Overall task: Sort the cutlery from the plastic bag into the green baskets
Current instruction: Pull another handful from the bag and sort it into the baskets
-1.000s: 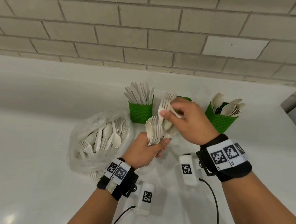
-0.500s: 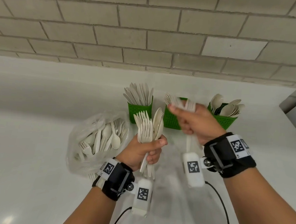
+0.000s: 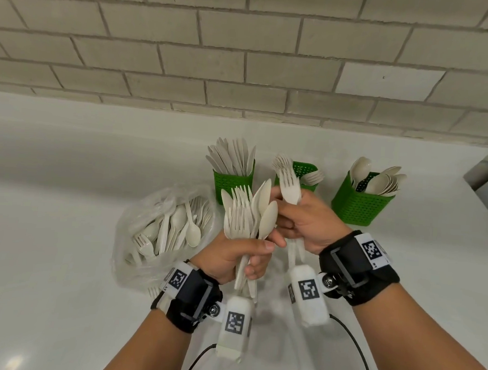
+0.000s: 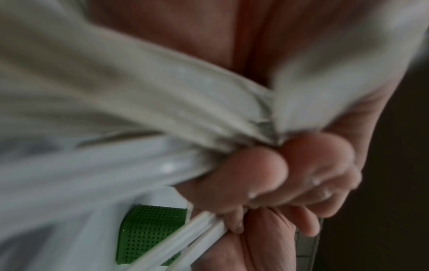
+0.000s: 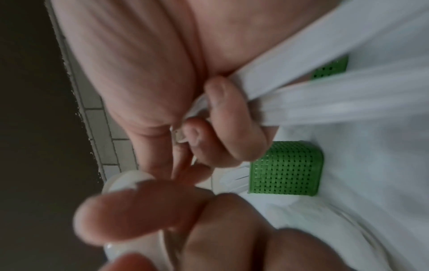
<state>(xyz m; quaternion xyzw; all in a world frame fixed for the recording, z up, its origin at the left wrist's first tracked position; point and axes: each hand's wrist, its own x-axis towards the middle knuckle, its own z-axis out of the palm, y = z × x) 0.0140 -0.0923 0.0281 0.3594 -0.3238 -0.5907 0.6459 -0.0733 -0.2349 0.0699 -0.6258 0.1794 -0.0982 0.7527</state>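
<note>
My left hand grips an upright bunch of pale forks and spoons by the handles; the left wrist view shows its fingers curled round them. Close beside it, my right hand holds forks with tines up, its fingers wrapped round the handles. The clear plastic bag with more cutlery lies to the left. Three green baskets stand behind: knives, forks, spoons.
The white counter runs back to a grey brick wall. Its right edge lies just past the spoon basket. Black cables trail from the wrist cameras toward me.
My right hand has come back from near the fork basket to the left hand's bunch, still holding forks. The left hand raised its bunch upright.
</note>
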